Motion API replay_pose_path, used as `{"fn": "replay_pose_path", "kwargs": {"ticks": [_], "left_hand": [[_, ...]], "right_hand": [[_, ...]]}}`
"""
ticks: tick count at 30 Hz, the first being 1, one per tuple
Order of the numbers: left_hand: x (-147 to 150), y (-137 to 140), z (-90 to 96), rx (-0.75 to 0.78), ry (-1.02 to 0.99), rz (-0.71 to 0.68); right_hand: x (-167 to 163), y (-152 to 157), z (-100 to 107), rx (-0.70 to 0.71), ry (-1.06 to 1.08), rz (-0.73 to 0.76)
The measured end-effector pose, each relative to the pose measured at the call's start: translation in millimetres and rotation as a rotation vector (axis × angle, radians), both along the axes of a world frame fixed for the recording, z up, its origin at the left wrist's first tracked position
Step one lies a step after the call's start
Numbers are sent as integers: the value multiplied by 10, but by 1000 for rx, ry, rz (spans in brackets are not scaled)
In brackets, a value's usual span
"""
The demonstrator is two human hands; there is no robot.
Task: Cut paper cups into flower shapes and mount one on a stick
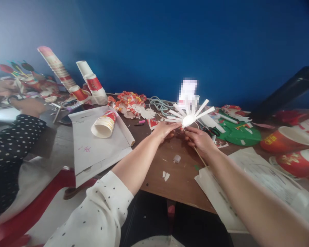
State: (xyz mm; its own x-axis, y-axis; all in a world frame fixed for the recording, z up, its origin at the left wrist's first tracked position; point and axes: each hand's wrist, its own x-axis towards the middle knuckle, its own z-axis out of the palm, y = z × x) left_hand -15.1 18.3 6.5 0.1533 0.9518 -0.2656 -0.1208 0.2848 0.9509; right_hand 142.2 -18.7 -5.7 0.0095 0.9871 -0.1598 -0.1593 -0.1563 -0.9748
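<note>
A white paper cup cut into strips (188,120) stands up between my hands, its strips fanned out from a round base. My left hand (165,131) is closed at the left edge of this cut cup, fingertips at its base. My right hand (198,140) pinches just below the base on the right. From under that hand a thin stick (201,157) slants down to the lower right. Where the stick meets the cup is hidden by my fingers. Below them, a small clear cap-like piece (176,159) and white paper scraps (166,176) lie on the brown table (154,171).
On the left, a paper cup (103,125) lies on a white sheet (86,154); stacked cups (95,88) lean behind. Red cut cups (131,102) lie at the back. A green piece (243,133), scissors (214,131) and red cups (285,139) are right. A co-worker's hand (32,106) holds scissors.
</note>
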Motion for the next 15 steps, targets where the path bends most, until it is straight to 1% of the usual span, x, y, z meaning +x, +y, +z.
{"fn": "replay_pose_path", "kwargs": {"ticks": [2, 4, 7, 10, 12, 15], "left_hand": [[-24, 44, -2, -23, -6, 117], [-35, 89, -14, -42, -9, 190], [-33, 135, -46, -48, -14, 205], [-23, 154, -84, -38, -13, 235], [-18, 158, -102, -37, 2, 266], [-14, 156, -101, -51, 13, 293]], "right_hand": [[45, 15, 2, 2, -32, -37], [78, 23, 5, -4, -46, -58], [117, 22, 19, 11, -92, -50], [171, 5, 75, 34, -264, 8], [233, -4, 126, -15, -370, 76], [380, 13, 168, -116, -415, 147]]}}
